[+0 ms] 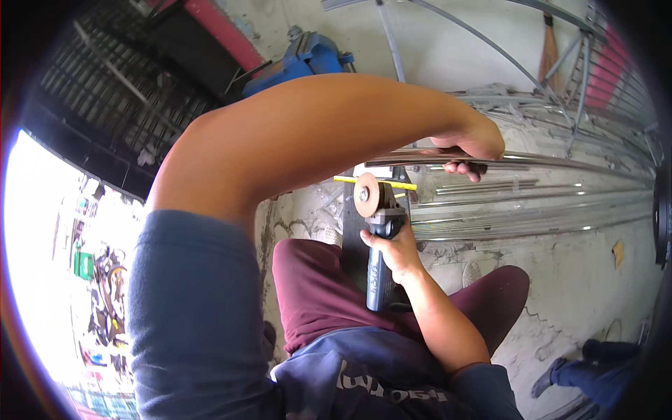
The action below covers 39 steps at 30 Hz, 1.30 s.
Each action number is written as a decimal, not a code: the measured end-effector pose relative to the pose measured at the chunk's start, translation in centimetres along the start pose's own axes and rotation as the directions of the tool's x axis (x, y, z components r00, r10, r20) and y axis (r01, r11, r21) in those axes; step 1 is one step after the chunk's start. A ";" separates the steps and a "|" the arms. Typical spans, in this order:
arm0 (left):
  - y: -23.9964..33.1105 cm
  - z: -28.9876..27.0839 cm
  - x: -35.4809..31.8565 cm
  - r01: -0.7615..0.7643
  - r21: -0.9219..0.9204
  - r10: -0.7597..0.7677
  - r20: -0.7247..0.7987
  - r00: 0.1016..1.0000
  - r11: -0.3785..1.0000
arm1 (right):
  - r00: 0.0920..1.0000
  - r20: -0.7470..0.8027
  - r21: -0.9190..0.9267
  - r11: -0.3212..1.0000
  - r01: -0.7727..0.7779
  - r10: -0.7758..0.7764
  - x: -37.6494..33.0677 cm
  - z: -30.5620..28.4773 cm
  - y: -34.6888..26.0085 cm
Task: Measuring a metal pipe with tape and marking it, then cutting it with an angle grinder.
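While the right hand (397, 250) wraps its fingers round the body of the grinder (376, 273), the tool points away from the person's lap, its round disc (368, 181) at the far end. Left of the grinder, the left arm (231, 161) rises and arches across; beyond the grinder and to its right, the left hand (477, 145) has its fingers curled about some metal tubes (402, 159), though I can't tell how many it grips. Their ends lie just past the grinder's disc, apart from it. A yellow strip (404, 185) runs behind the disc, and a black bench (352, 231) stands under the grinder. To the grinder's right, more rods (486, 187) lie along the floor (567, 287). Well beyond the grinder I see a blue vice (308, 57) and, far to its right, a broom (549, 52). Another person's legs (595, 374) show nearer than the grinder, well off to its right.
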State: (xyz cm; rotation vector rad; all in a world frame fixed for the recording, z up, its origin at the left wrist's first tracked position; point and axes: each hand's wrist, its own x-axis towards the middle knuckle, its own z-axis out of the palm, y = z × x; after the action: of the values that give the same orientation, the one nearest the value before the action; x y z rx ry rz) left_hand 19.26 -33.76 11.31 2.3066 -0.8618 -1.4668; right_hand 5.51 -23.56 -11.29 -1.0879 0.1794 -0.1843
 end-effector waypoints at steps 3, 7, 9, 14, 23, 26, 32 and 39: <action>0.9 0.4 -2.4 -0.016 0.031 0.019 -0.112 0.994 0.999 | 0.900 0.171 0.084 0.905 -0.418 0.400 -1.1 -3.6 0.7; 0.2 0.8 -2.1 -0.040 0.084 0.058 -0.213 0.975 0.996 | 0.889 0.224 0.100 0.898 -0.429 0.400 -2.0 -5.7 1.1; 0.2 0.8 -2.1 -0.030 0.109 0.058 -0.265 0.963 0.994 | 0.859 0.352 0.049 0.909 -0.414 0.372 -2.9 -5.6 -0.6; 0.4 1.1 -0.5 0.112 0.387 0.017 -0.316 0.949 0.915 | 0.812 0.457 0.060 0.898 -0.435 0.363 -3.0 -5.6 -1.4; -1.0 1.6 0.0 0.117 0.153 -0.081 -0.224 0.971 0.981 | 0.845 0.517 0.122 0.965 -0.231 0.137 -2.6 -4.4 -1.1; -1.1 1.5 0.4 0.056 0.221 -0.030 -0.116 0.993 0.974 | 0.840 0.532 0.101 0.977 -0.189 0.108 -2.6 -4.1 -1.4; -1.9 1.5 2.2 0.101 -0.076 -0.101 0.009 0.995 0.992 | 0.875 0.484 0.088 0.993 -0.076 0.024 -2.8 -2.9 -2.5; -2.9 1.9 2.7 0.091 -0.037 -0.091 -0.016 0.996 0.995 | 0.851 0.394 -0.239 0.855 0.460 -0.348 -1.5 -2.3 -2.0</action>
State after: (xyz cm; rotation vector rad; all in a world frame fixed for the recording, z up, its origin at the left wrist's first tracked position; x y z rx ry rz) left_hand 19.43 -33.01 6.97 2.3572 -0.7283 -1.4830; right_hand 3.36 -26.06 -10.47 -1.4654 -0.3544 -0.3574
